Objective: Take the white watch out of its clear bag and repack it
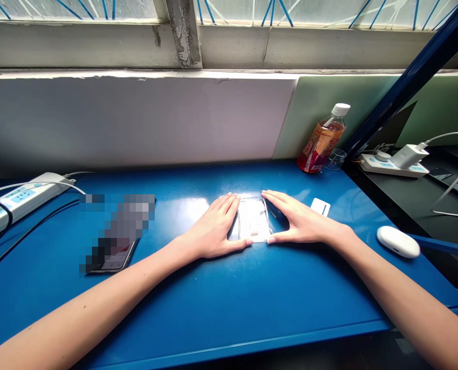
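Observation:
A small clear plastic packet [254,218] with something white inside lies flat on the blue tabletop [229,303]; glare hides its details. At its left edge rests my left hand [218,226], fingers stretched forward and thumb along the near edge. My right hand [296,220] lies at the opposite edge, fingers extended and thumb at the near right corner. Both hands are open, with fingertips at the packet's edges and no grip around it. Just beyond my right wrist, a small white card-like piece [320,206] lies on the table.
A phone [123,254], partly pixelated, lies left. A power strip [28,198] with cables stands at far left. A drink bottle [323,139] leans by the back wall beside a blue post [409,77]. A rounded white case [398,241] sits near the right edge.

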`<state>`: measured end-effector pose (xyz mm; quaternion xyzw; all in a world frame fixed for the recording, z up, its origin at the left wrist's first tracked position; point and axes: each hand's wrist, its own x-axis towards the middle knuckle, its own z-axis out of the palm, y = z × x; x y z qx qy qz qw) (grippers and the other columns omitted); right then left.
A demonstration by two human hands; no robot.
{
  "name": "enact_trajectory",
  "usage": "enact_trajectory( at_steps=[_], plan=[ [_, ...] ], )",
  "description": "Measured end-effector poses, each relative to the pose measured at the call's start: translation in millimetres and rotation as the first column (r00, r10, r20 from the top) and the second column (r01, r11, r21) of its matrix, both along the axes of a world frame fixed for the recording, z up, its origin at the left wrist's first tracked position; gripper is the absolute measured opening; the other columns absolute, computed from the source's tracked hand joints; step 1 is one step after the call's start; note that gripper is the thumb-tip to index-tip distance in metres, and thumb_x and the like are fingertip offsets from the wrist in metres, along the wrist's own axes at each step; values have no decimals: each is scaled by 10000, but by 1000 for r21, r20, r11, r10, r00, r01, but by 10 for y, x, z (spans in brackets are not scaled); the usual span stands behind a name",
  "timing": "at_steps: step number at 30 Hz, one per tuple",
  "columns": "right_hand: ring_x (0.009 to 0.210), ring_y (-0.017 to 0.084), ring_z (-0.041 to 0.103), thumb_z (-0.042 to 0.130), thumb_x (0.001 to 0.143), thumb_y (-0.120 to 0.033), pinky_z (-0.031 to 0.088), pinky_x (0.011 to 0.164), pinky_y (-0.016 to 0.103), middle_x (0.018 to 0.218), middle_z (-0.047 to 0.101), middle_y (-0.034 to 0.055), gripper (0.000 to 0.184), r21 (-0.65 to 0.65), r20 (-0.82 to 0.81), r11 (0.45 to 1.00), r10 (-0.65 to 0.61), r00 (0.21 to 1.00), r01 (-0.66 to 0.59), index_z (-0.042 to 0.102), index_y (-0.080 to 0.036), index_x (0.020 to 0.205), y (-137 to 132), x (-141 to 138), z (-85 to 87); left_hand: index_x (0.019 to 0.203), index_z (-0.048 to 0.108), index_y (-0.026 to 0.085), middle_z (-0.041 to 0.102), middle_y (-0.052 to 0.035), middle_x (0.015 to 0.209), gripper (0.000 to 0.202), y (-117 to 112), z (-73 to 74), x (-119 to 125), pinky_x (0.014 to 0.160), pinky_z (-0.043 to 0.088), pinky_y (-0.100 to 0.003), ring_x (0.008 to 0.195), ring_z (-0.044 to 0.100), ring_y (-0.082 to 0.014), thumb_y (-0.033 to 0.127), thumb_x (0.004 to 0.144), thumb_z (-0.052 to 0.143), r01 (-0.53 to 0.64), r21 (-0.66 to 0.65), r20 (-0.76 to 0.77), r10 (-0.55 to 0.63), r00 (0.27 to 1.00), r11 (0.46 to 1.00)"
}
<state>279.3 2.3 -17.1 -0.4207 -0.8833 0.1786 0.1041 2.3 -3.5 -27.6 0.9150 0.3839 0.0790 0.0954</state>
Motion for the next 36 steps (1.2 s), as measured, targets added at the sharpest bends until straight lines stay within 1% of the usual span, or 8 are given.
enact_trajectory(
  at_steps=[13, 18, 21, 25, 27, 29, 32, 36],
  plan=[
    [1478, 368, 297, 668, 742, -725, 317, 1187, 545, 1595, 322, 218, 1104, 6, -9, 999, 36, 999, -36, 256, -114, 1564, 13, -5, -6, 1529, 235, 0, 253, -277, 1592, 1036, -9, 12, 8, 1210, 219, -484, 1498, 216, -381, 756, 858, 462, -6, -21, -17, 5, 1000, 1000],
    [1405, 364, 424, 688, 787, -639, 393, 1137, 541, 1527, 445, 195, 939, 56, -89, 997, 56, 994, -52, 357, -166, 1527, 23, -10, 6, 1536, 211, 16, 178, -301, 1604, 970, -28, 11, -20, 1192, 255, -537, 1499, 195, -402, 688, 892, 482, 10, 2, 49, -11, 999, 1000],
    [1250, 317, 577, 632, 888, -509, 497, 1036, 483, 1379, 594, 162, 635, 130, -164, 992, 26, 986, -5, 505, -202, 1429, 45, 0, -4, 1530, 233, 22, 116, -288, 1621, 778, -35, -2, -36, 1192, 278, -531, 1512, 164, -380, 511, 966, 452, 29, 24, 100, -31, 994, 999],
    [837, 238, 695, 583, 931, -376, 569, 787, 394, 944, 742, 86, 385, 212, -246, 977, 15, 969, 38, 634, -217, 1279, 65, 11, -43, 1493, 345, 79, 277, -228, 1598, 536, -20, -32, -33, 1199, 299, -513, 1495, 258, -328, 310, 1009, 355, -28, 50, 184, 18, 983, 998],
    [691, 194, 669, 589, 925, -354, 554, 694, 346, 819, 730, 44, 357, 195, -278, 980, 31, 960, 25, 649, -218, 1250, 64, 12, -66, 1436, 428, 72, 370, -233, 1550, 491, -11, -38, -26, 1189, 320, -522, 1464, 326, -333, 311, 1016, 341, -80, 50, 202, 69, 977, 996],
    [640, 178, 647, 595, 920, -350, 540, 658, 329, 775, 717, 28, 327, 202, -300, 979, 37, 953, 26, 667, -219, 1211, 63, 14, -79, 1401, 470, 69, 417, -244, 1515, 535, -8, -34, -23, 1175, 336, -540, 1443, 352, -358, 425, 1006, 408, -93, 43, 195, 83, 977, 995],
    [764, 221, 669, 609, 911, -368, 555, 728, 370, 856, 724, 60, 315, 275, -311, 959, 29, 950, 61, 677, -228, 1185, 72, 23, -68, 1408, 464, 68, 432, -251, 1500, 748, -6, -21, -25, 1163, 349, -546, 1435, 351, -388, 619, 909, 548, -68, 43, 173, 60, 983, 997],
    [1152, 310, 607, 663, 869, -453, 525, 973, 468, 1238, 653, 152, 514, 286, -250, 958, 46, 967, 28, 601, -202, 1313, 87, 43, -32, 1419, 453, 77, 456, -231, 1486, 778, -3, -22, -29, 1157, 357, -532, 1424, 370, -377, 638, 891, 570, -67, 41, 152, 60, 987, 997]
  ],
)
